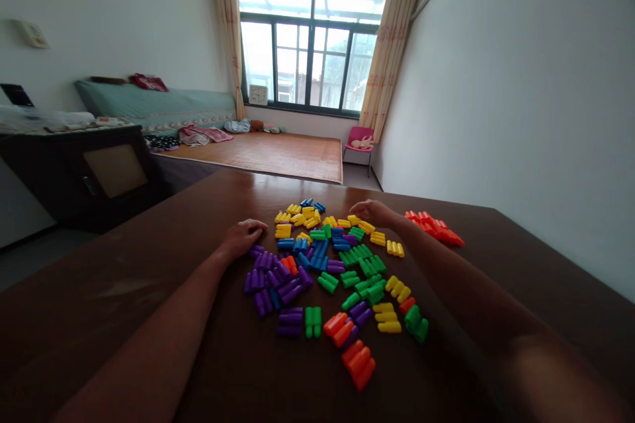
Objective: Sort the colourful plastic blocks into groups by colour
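Many plastic building blocks shaped like joined tubes lie in a loose pile on a dark brown table. My left hand (243,238) rests at the pile's left side, fingers loosely bent, with nothing visible in it. Purple blocks (266,271) lie just below it and yellow blocks (283,231) to its right. Over the far right of the pile, my right hand (376,212) has its fingers stretched leftward, close above a yellow block (354,219); whether they touch it is unclear. Green blocks (364,258) and blue blocks (320,254) fill the middle.
A separate group of orange blocks (432,228) sits beyond my right forearm. More orange blocks (358,363) lie near the front. Past the table (149,251) stand a bed (278,152), a dark cabinet (74,172) and a pink chair (360,139) beneath a window.
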The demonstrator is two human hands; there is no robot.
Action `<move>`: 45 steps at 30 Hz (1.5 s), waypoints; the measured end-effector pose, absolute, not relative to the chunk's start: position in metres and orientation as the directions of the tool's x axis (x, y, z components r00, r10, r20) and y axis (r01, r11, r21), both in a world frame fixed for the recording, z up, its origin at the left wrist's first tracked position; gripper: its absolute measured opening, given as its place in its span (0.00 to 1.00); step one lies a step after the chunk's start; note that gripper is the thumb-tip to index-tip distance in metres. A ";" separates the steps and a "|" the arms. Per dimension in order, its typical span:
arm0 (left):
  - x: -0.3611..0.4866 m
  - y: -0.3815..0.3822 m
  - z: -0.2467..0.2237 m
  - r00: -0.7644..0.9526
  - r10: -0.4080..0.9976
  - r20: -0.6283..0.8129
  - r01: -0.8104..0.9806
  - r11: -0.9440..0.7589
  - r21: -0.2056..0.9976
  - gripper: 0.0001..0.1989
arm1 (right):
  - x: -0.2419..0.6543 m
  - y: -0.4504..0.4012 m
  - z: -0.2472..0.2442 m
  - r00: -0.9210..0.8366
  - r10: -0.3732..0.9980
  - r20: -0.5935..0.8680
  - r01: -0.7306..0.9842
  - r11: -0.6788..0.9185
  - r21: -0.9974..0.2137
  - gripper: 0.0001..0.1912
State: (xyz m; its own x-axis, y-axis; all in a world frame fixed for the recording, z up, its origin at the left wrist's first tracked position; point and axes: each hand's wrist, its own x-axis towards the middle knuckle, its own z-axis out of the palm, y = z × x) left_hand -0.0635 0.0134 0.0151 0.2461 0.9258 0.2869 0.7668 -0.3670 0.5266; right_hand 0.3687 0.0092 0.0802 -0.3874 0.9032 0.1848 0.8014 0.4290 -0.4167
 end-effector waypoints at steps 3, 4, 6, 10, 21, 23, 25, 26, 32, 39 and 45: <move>-0.063 0.011 0.017 0.245 0.928 0.282 0.766 -0.363 0.531 0.16 | 0.317 0.017 0.069 -0.467 0.880 0.083 0.833 0.470 -0.293 0.15; -0.062 0.011 0.017 0.245 0.928 0.280 0.764 -0.362 0.534 0.16 | 0.308 0.019 0.066 -0.477 0.878 0.044 0.841 0.471 -0.265 0.15; -0.062 0.012 0.015 0.246 0.928 0.280 0.758 -0.364 0.540 0.16 | 0.297 0.024 0.063 -0.486 0.874 -0.013 0.851 0.470 -0.234 0.14; -0.061 0.013 0.012 0.235 0.929 0.287 0.758 -0.360 0.544 0.16 | 0.296 0.025 0.064 -0.506 0.863 -0.014 0.837 0.487 -0.248 0.15; -0.065 0.017 0.011 0.247 0.926 0.286 0.748 -0.370 0.551 0.18 | 0.337 -0.014 0.086 -0.401 0.903 0.153 0.474 0.347 -0.809 0.18; -0.067 0.020 0.010 0.256 0.921 0.293 0.748 -0.381 0.544 0.19 | 0.355 -0.028 0.085 -0.285 0.942 0.180 0.431 0.293 -0.853 0.19; -0.068 0.022 0.010 0.263 0.918 0.297 0.745 -0.389 0.542 0.19 | 0.375 -0.043 0.081 -0.162 0.966 0.203 0.350 0.249 -0.903 0.20; -0.068 0.023 0.010 0.264 0.918 0.295 0.746 -0.388 0.542 0.19 | 0.384 -0.049 0.078 -0.125 0.973 0.192 0.300 0.221 -0.928 0.22; -0.068 0.021 0.016 0.253 0.928 0.274 0.754 -0.366 0.545 0.21 | 0.414 -0.067 0.069 -0.196 0.980 -0.019 0.133 0.007 -0.991 0.23; -0.073 0.024 0.014 0.274 0.925 0.262 0.729 -0.378 0.571 0.24 | 0.432 -0.054 0.066 0.057 0.991 0.119 0.045 0.117 -0.992 0.24; -0.069 0.018 0.021 0.245 0.939 0.243 0.738 -0.343 0.582 0.25 | 0.517 -0.062 0.058 0.740 0.643 0.196 0.035 0.255 -0.966 0.19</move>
State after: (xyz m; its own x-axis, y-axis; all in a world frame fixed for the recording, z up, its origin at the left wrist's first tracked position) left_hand -0.0694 0.0185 0.0214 0.2445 0.9387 0.2432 0.7377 -0.3428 0.5815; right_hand 0.5166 -0.0623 0.0585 0.7404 0.6428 0.1962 0.0347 0.2549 -0.9663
